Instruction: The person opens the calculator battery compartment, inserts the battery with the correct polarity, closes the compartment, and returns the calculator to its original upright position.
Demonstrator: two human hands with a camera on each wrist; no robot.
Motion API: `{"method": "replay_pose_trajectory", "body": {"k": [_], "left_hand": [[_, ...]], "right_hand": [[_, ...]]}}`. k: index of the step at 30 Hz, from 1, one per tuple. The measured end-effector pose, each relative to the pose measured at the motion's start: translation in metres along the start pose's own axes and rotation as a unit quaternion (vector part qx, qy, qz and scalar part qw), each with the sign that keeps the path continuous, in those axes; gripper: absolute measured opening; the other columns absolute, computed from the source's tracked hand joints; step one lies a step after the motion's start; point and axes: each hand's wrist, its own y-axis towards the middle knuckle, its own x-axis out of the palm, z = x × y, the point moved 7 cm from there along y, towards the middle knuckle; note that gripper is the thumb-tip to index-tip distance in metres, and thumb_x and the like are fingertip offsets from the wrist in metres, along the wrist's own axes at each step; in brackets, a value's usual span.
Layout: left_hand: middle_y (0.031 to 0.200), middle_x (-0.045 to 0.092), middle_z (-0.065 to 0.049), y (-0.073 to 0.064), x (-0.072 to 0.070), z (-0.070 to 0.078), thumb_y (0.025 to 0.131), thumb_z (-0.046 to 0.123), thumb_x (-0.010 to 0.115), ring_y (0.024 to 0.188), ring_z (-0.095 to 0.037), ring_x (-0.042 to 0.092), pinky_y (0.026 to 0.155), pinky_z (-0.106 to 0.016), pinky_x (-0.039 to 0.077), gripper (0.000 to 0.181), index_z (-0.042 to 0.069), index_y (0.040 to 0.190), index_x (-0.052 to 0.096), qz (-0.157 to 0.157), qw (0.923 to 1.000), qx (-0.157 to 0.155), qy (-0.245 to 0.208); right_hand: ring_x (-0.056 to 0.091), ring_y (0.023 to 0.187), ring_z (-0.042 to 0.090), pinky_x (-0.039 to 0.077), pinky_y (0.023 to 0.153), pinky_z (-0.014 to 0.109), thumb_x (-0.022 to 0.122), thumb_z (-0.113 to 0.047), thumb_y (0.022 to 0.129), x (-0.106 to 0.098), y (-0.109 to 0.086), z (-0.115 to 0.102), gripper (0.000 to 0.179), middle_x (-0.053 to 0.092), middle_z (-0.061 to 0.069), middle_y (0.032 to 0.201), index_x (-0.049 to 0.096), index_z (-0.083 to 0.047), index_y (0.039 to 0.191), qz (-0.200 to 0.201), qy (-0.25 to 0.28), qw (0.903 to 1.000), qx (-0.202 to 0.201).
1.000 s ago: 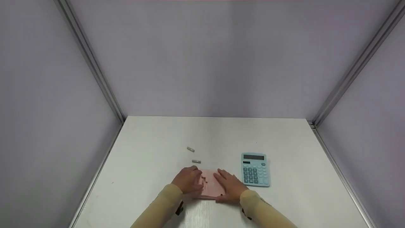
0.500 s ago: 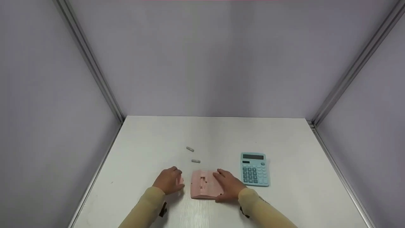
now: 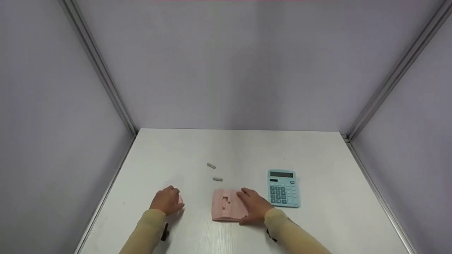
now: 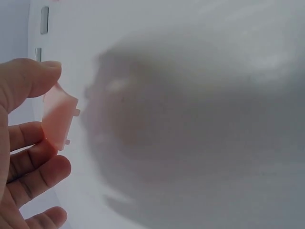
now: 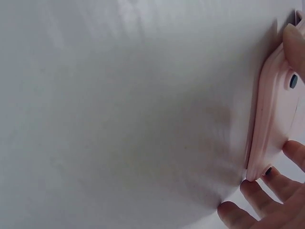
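Observation:
A pink calculator (image 3: 219, 213) lies face down on the white table, its battery slot uncovered on the back. My right hand (image 3: 256, 206) holds it by the right end; in the right wrist view the thumb lies on its back and the fingers are at the calculator's edge (image 5: 264, 119). To the left, apart from the calculator, my left hand (image 3: 165, 200) pinches a small pink battery cover (image 4: 59, 117) between thumb and fingers. Two small tabs stick out of the cover's edge. Beyond the calculator lie two small grey batteries, the nearer battery (image 3: 217, 179) and the farther battery (image 3: 211, 165).
A light blue calculator (image 3: 283, 188) lies face up just right of my right hand. Grey panels enclose the white table (image 3: 169, 151) at the back and both sides, with metal rails (image 3: 106, 83) at the corners.
My left hand has lifted the battery cover off the pink calculator and carried it left, baring the slot. The right hand has stayed on the calculator.

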Motion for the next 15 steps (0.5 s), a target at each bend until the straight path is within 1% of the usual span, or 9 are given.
{"method": "replay_pose_trajectory", "body": {"k": [4,8,12,15], "left_hand": [[0.086,0.062,-0.008,0.001,0.002,-0.012,0.072,0.031,0.08,0.074,-0.029,0.063,0.071,-0.043,0.056,0.042,0.001,0.099,0.069,-0.009,0.9996,-0.026,-0.001],[0.085,0.062,-0.008,0.001,0.004,-0.021,0.072,0.031,0.08,0.074,-0.029,0.063,0.071,-0.045,0.056,0.043,0.001,0.1,0.068,-0.012,0.9988,-0.048,-0.006],[0.082,0.06,-0.007,0.0,0.007,-0.029,0.072,0.03,0.081,0.071,-0.025,0.06,0.071,-0.045,0.055,0.043,0.0,0.1,0.068,-0.022,0.9971,-0.072,-0.01],[0.077,0.056,-0.005,-0.002,0.009,-0.034,0.072,0.028,0.081,0.067,-0.021,0.056,0.069,-0.045,0.054,0.041,0.0,0.098,0.068,-0.03,0.9952,-0.091,-0.018]], "right_hand": [[0.03,0.14,0.026,0.034,0.11,0.045,0.08,-0.067,0.059,-0.001,-0.001,0.0,0.11,0.028,0.005,0.155,0.031,-0.028,0.15,0.003,0.008,1.0,0.0],[0.03,0.14,0.026,0.034,0.11,0.045,0.08,-0.067,0.059,0.0,-0.001,0.0,0.11,0.028,0.004,0.155,0.031,-0.029,0.15,0.0,0.012,0.9999,0.006],[0.03,0.14,0.026,0.034,0.11,0.046,0.079,-0.068,0.059,0.001,0.0,0.002,0.11,0.027,0.004,0.156,0.03,-0.03,0.15,-0.005,0.013,0.9999,0.008],[0.029,0.141,0.026,0.033,0.111,0.046,0.077,-0.07,0.059,0.002,0.0,0.003,0.111,0.026,0.003,0.156,0.029,-0.032,0.151,-0.008,0.016,0.9998,0.011]]}}
